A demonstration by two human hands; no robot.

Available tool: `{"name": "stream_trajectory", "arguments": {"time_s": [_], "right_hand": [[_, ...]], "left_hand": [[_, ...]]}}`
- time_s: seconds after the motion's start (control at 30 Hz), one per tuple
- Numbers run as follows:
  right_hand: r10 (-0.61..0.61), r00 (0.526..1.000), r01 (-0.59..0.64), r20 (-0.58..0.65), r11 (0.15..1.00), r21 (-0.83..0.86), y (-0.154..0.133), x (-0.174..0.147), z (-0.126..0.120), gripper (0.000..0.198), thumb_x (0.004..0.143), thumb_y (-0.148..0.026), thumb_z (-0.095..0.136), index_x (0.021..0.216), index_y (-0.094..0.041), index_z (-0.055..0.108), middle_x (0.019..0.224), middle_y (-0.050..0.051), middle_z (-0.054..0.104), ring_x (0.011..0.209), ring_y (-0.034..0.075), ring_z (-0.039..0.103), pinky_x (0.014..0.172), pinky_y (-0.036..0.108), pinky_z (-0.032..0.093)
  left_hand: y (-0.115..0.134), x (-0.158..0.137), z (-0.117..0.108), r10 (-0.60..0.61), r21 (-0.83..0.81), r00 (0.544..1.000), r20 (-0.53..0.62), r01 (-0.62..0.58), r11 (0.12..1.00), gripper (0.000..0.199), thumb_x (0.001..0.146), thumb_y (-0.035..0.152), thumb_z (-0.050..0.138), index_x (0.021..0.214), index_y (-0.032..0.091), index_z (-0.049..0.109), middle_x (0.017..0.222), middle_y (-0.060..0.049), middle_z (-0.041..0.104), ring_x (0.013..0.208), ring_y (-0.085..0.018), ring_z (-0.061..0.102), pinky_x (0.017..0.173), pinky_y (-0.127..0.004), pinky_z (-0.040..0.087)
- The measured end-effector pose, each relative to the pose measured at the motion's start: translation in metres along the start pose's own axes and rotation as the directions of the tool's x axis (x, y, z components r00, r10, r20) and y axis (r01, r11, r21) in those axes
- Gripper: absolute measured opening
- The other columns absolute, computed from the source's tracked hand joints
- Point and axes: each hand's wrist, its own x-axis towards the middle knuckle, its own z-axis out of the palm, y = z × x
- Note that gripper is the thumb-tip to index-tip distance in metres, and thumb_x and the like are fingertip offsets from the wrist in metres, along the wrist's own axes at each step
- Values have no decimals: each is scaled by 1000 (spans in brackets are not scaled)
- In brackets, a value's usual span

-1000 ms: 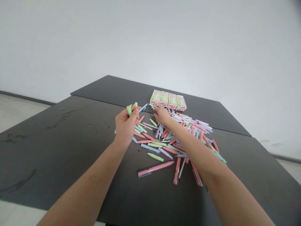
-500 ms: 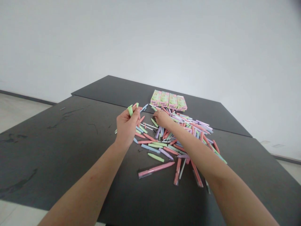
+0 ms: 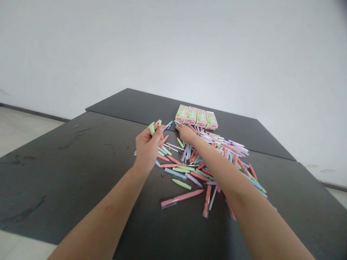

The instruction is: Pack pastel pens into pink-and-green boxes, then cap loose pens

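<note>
My left hand [image 3: 148,146] is closed around a few pen pieces at the left edge of the heap. Light green ends [image 3: 152,129] and a coral tip stick out above its fingers. My right hand [image 3: 186,133] reaches down to the far left part of the pen pile [image 3: 189,168], fingers curled at a pen there that they mostly hide. Just beyond its fingertips a thin white refill end [image 3: 176,122] shows. Between the hands lie a green pen barrel [image 3: 180,142] and a light blue pen [image 3: 168,125].
Several green and pink boxes [image 3: 201,117] marked 5 stand in a row behind the pile. In front lie a pink pen with a clear clip [image 3: 181,199] and a green barrel [image 3: 181,184]. The dark table [image 3: 89,166] has a seam across it; a pale wall rises behind.
My right hand has moved slightly left, covering the green pen end that showed beside it. My left hand keeps its hold. The whole view has shifted slightly.
</note>
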Motion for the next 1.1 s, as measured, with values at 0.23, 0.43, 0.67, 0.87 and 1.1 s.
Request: {"name": "stream_trajectory", "arguments": {"time_s": [0.23, 0.43, 0.67, 0.87, 1.1], "right_hand": [[-62, 998, 62, -10, 997, 35, 1, -14, -5, 42, 75, 1, 53, 111, -13, 69, 124, 13, 64, 113, 22, 58, 99, 31, 42], [-36, 998, 40, -55, 997, 64, -5, -25, -12, 32, 74, 1, 51, 94, -12, 72, 97, 14, 70, 96, 23, 64, 91, 33, 46], [-94, 986, 110, -137, 987, 115, -37, -22, -27, 38, 80, -2, 45, 110, -10, 66, 114, 14, 67, 108, 22, 59, 97, 32, 43], [-208, 970, 224, -123, 965, 138, -62, -9, -19, 41, 83, -1, 45, 118, -11, 62, 124, 14, 64, 116, 20, 57, 102, 31, 40], [-256, 959, 271, -120, 953, 136, -66, -4, -9, 36, 88, -9, 49, 123, -6, 59, 129, 18, 61, 119, 23, 56, 104, 33, 38]], "left_hand": [[-1, 1, 0, 2, -42, 1000, 5, -2, 999, 13, 81, 29, 69, 83, 16, 72, 53, 6, 45, 41, -3, 32, 42, -19, 30], [1, 3, -1, 0, -63, 1000, -25, -2, 998, 13, 79, 28, 70, 81, 15, 73, 54, 5, 48, 41, -3, 31, 41, -19, 29], [4, 5, -2, 22, -82, 999, -35, -25, 996, 14, 77, 29, 71, 79, 16, 72, 55, 6, 47, 40, -2, 32, 41, -20, 29], [5, 6, -2, 35, -82, 999, -33, -37, 996, 13, 77, 29, 72, 79, 16, 72, 55, 5, 47, 40, -2, 31, 41, -20, 30], [6, 7, -2, 30, -114, 998, -56, -36, 993, 13, 76, 28, 72, 77, 16, 72, 54, 6, 46, 39, -2, 30, 40, -19, 28]]}}
